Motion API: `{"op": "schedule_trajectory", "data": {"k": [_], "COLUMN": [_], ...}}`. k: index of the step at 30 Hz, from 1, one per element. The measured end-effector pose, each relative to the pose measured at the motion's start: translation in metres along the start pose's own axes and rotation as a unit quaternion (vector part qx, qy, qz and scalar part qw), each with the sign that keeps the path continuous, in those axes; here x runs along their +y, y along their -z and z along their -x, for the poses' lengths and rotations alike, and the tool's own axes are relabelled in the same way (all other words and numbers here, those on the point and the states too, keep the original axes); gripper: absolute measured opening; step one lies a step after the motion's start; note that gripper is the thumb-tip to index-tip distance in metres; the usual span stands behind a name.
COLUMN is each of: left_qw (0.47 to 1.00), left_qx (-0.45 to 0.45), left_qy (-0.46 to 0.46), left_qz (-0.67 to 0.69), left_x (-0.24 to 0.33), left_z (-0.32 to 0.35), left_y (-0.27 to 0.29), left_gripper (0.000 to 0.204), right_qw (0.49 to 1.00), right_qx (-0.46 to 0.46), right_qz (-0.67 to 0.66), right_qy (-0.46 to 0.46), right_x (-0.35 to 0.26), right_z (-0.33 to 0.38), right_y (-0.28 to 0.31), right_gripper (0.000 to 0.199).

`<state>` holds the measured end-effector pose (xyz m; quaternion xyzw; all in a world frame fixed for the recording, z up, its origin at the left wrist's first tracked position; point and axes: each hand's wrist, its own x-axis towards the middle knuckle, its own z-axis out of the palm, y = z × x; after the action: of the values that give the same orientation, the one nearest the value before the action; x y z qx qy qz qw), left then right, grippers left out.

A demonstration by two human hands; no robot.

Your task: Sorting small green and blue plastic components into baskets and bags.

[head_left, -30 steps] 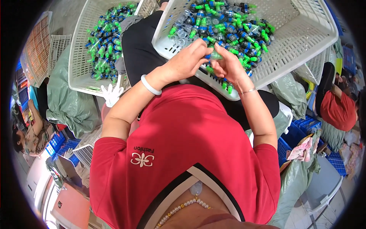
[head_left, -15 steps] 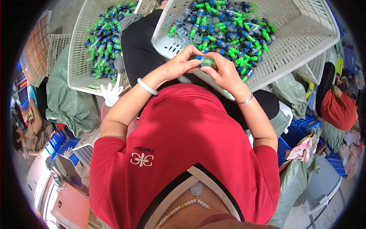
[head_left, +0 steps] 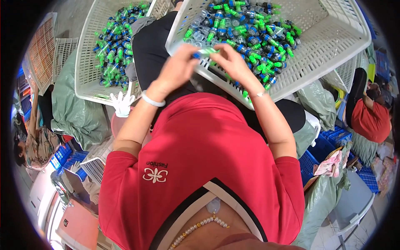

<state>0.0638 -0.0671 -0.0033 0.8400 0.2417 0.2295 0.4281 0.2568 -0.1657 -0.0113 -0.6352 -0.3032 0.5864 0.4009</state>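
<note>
Above the near-left rim of the large white basket (head_left: 333, 46), a small plastic piece (head_left: 207, 51), clear and green with a blue end, spans my two hands. My left hand (head_left: 181, 64), blurred by motion, is closed on its blue end. The other end is pinched between the thumb and fingers of my right hand (head_left: 232, 61). Under and beyond my hands, the basket holds a heap of similar small pieces (head_left: 254, 39) with green tips, blue bands and dark or clear bodies. Several clear cups (head_left: 200, 35) lie at the heap's left side.
Another white basket (head_left: 83, 71) at the left holds more green-and-blue pieces. A white glove (head_left: 122, 103) stands at its near corner, over a pink container (head_left: 118, 123). Green sacks (head_left: 79, 112) and blue crates (head_left: 316, 152) flank me. Other people sit at far left (head_left: 39, 139) and far right (head_left: 371, 118).
Both hands have moved left and slightly away from me, carrying the small piece from over the basket's near rim toward its left corner. My left hand has become blurred.
</note>
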Motion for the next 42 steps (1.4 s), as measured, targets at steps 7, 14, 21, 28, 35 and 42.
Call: {"op": "schedule_trajectory", "data": {"k": [7,14,21,28,35,42], "left_qw": [0.885,0.988,0.964,0.975,0.689,0.728], "left_qx": [0.289,0.085,-0.045,-0.062,-0.025,0.049], "left_qy": [-0.035,-0.011,0.089,0.197,0.314,0.297], "left_qz": [-0.364,-0.129,-0.247,0.087,0.653,0.616], "left_x": [-0.028,-0.051,-0.084,-0.071,-0.031,-0.005], "left_z": [-0.016,-0.072,-0.113,-0.096,-0.076,-0.062], "left_y": [0.075,-0.036,-0.097,-0.081,-0.049,-0.045], "left_gripper": [0.025,0.019,0.038,0.046,0.033,0.029], "right_qw": [0.724,0.75,0.837,0.937,0.926,0.926], "right_qx": [0.19,0.078,0.147,0.244,0.241,0.268], "right_qz": [0.613,0.652,0.494,-0.078,-0.079,-0.007], "right_qy": [0.255,0.077,0.185,0.237,0.279,0.265], "right_x": [0.028,0.017,0.006,0.032,0.005,0.009], "right_z": [-0.079,-0.079,-0.003,0.024,0.02,0.025], "right_y": [0.003,0.001,0.027,0.061,0.028,0.016], "right_gripper": [0.031,0.021,0.037,0.03,0.023,0.023]}}
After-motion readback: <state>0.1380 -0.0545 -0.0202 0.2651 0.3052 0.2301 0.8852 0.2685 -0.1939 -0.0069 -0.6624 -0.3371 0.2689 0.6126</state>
